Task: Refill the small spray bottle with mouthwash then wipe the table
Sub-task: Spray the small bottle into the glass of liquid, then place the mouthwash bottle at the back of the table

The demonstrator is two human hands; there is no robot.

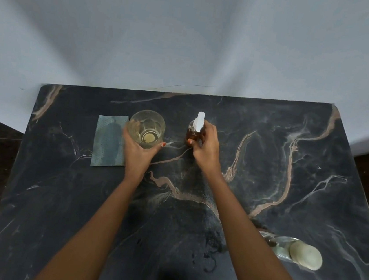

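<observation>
The left hand (137, 149) wraps the glass (146, 128), smooth and likely slippery; the right hand (204, 145) grips the light amber spray bottle (193, 134) around its body, below the white nozzle

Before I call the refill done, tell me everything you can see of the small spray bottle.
The small amber spray bottle is upright, seemingly standing on the dark marble table, right of the clear glass tumbler. A white spray head with a translucent cap sits on top. The right hand grips its body, fingers curled round it, thumb near the base. Fill level cannot be told.
</observation>
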